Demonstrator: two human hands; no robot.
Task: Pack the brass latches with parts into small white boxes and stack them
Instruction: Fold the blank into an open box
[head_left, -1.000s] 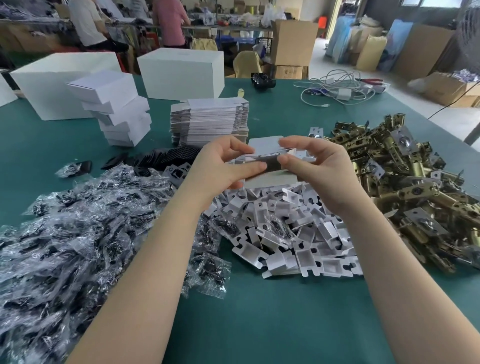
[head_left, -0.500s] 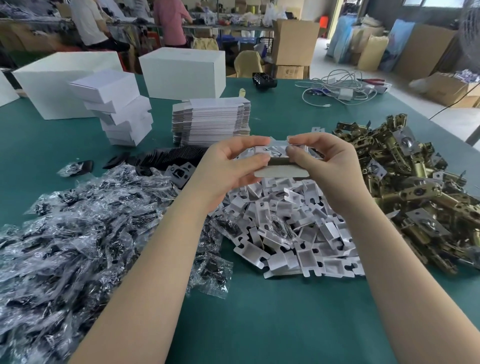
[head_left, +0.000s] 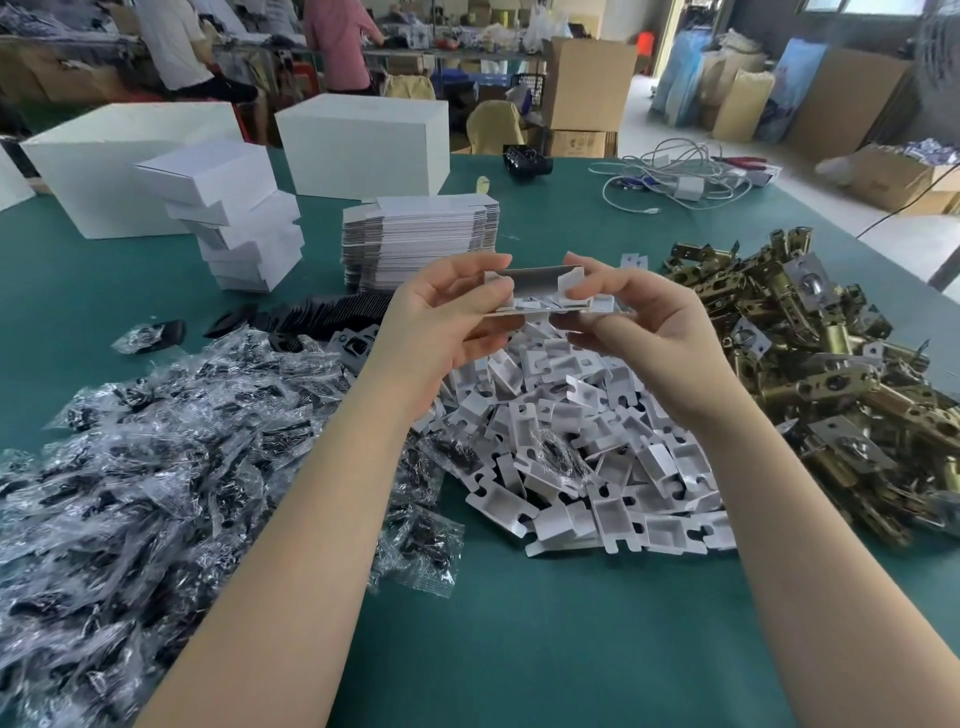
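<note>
Far left on the green tabletop: a large white carton, a leaning stack of closed small white boxes just right of it. Near left: a wide heap of clear plastic bags with dark parts inside, one stray bag apart at the heap's far edge. Beyond the heap, a row of black flat pieces. Further back, centre: a second white carton, then a neat pile of flat unfolded box blanks.

Centre, lifted above the tabletop: left hand curled round the left end of a small white box, thumb on top, fingers beneath. Box partly folded, lid flap upright along the far side, white insert visible within. Right hand pinching the right end of the same box, fingertips at the upright corner tab. Contents otherwise too small to make out.

Below the hands: a mound of white card inserts, spread toward the near edge, a few bags mixed in on its left side.

Right: a big pile of brass latches, touching the inserts' right margin. Far right on the tabletop: a tangle of white cables. Behind the tabletop: brown cardboard boxes and two people standing at another bench.
</note>
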